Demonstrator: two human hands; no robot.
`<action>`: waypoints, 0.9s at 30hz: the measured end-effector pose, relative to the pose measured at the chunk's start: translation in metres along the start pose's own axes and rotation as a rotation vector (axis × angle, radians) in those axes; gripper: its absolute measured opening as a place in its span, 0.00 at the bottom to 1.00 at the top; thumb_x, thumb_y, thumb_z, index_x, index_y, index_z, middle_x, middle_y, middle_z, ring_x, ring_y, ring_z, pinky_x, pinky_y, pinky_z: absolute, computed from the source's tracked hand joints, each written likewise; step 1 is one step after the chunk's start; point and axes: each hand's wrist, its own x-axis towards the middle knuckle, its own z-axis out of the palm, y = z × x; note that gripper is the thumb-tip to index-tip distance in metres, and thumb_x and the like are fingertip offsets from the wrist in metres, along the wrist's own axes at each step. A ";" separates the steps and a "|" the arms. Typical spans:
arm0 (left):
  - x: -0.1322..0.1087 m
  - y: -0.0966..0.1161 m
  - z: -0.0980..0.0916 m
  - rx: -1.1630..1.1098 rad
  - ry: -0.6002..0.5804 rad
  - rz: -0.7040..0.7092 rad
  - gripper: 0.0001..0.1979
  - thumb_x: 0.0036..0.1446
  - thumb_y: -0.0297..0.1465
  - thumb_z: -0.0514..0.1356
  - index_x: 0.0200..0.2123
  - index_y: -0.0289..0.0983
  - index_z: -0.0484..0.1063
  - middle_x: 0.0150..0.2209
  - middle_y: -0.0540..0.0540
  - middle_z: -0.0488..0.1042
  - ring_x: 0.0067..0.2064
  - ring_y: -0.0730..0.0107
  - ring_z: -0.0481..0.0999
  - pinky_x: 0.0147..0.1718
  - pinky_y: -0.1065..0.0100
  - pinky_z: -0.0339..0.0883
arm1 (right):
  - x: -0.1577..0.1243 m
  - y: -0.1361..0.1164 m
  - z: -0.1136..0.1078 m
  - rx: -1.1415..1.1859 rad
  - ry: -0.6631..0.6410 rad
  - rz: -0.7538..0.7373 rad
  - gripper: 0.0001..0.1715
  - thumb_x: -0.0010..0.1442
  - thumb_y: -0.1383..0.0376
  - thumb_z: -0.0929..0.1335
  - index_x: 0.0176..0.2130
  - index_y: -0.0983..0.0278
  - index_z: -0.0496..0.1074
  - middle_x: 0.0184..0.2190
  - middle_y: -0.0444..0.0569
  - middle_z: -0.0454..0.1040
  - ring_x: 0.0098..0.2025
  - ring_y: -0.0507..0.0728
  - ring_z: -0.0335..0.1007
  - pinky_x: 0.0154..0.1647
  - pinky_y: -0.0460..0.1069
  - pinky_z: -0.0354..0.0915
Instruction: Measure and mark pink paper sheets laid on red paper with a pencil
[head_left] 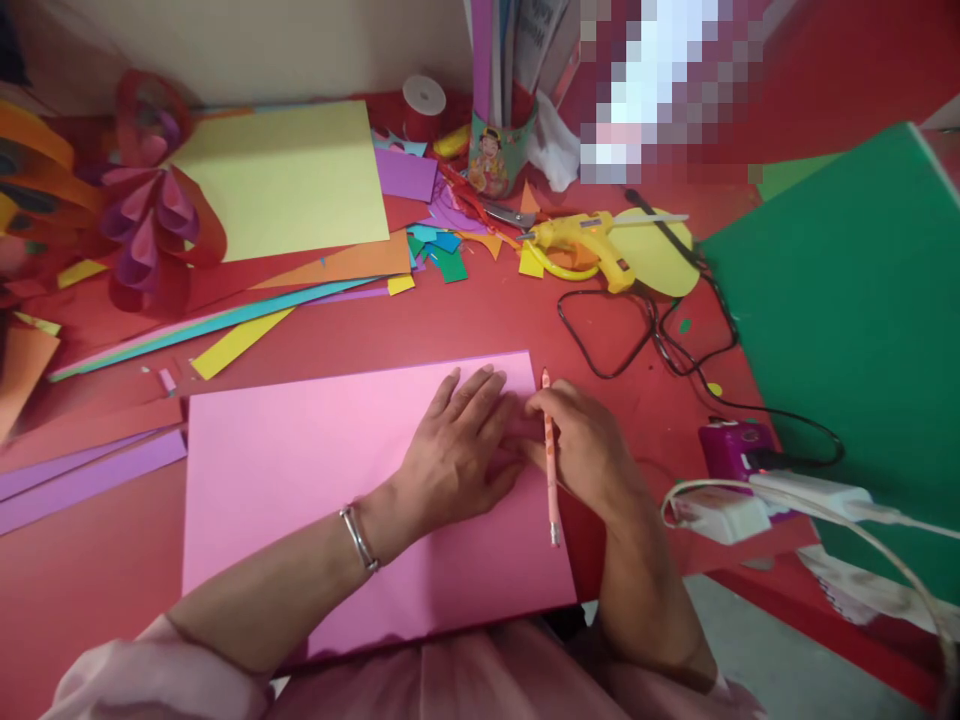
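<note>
A large pink paper sheet (300,450) lies in front of me, with a thin purple edge showing along its far side. My left hand (461,445) rests flat on it, fingers stretched out toward the far right corner. At the sheet's right edge, my right hand (581,440) is closed on a pink patterned pencil (552,490). The pencil's point faces away from me and its eraser end toward me. My right thumb crosses over the pencil, while other right fingers reach in beside the left hand and are partly hidden.
Farther back lie a yellow glue gun (589,240) with a black cord, scissors (510,214), paper scraps and a pale yellow sheet (285,180). A decorated cup (499,150) stands there. Paper loops (154,215) are at left; a purple adapter (739,450) and green sheet (847,290) at right.
</note>
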 end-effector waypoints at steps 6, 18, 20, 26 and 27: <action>0.001 0.001 0.000 -0.004 -0.001 0.000 0.31 0.64 0.41 0.62 0.65 0.31 0.67 0.69 0.27 0.67 0.73 0.38 0.63 0.73 0.36 0.53 | 0.001 0.000 0.001 -0.039 -0.010 0.002 0.12 0.61 0.62 0.78 0.39 0.57 0.72 0.37 0.48 0.74 0.37 0.59 0.72 0.36 0.53 0.64; 0.001 0.000 0.000 0.028 0.020 0.020 0.30 0.65 0.40 0.61 0.64 0.29 0.68 0.67 0.26 0.69 0.71 0.36 0.66 0.71 0.35 0.57 | 0.001 -0.002 0.001 -0.014 -0.027 0.023 0.13 0.60 0.65 0.78 0.43 0.57 0.76 0.40 0.48 0.75 0.44 0.61 0.75 0.43 0.54 0.68; 0.001 0.000 0.001 0.031 0.023 0.020 0.29 0.66 0.39 0.61 0.64 0.30 0.67 0.67 0.27 0.69 0.71 0.37 0.66 0.71 0.36 0.56 | 0.000 -0.002 0.001 -0.015 -0.020 0.015 0.12 0.60 0.66 0.78 0.43 0.57 0.76 0.40 0.48 0.75 0.43 0.61 0.75 0.43 0.54 0.68; 0.001 -0.001 0.000 0.046 0.021 0.030 0.28 0.67 0.39 0.60 0.64 0.28 0.67 0.67 0.27 0.69 0.71 0.37 0.66 0.71 0.36 0.57 | 0.000 -0.002 0.001 -0.020 -0.008 0.005 0.11 0.62 0.64 0.77 0.44 0.58 0.76 0.39 0.47 0.74 0.42 0.60 0.75 0.42 0.53 0.68; 0.001 -0.001 0.000 0.048 0.018 0.029 0.28 0.68 0.39 0.60 0.64 0.28 0.67 0.67 0.27 0.69 0.71 0.37 0.66 0.71 0.36 0.56 | 0.000 -0.002 0.002 -0.018 -0.006 0.004 0.11 0.62 0.65 0.77 0.43 0.58 0.76 0.39 0.48 0.74 0.42 0.60 0.75 0.42 0.53 0.68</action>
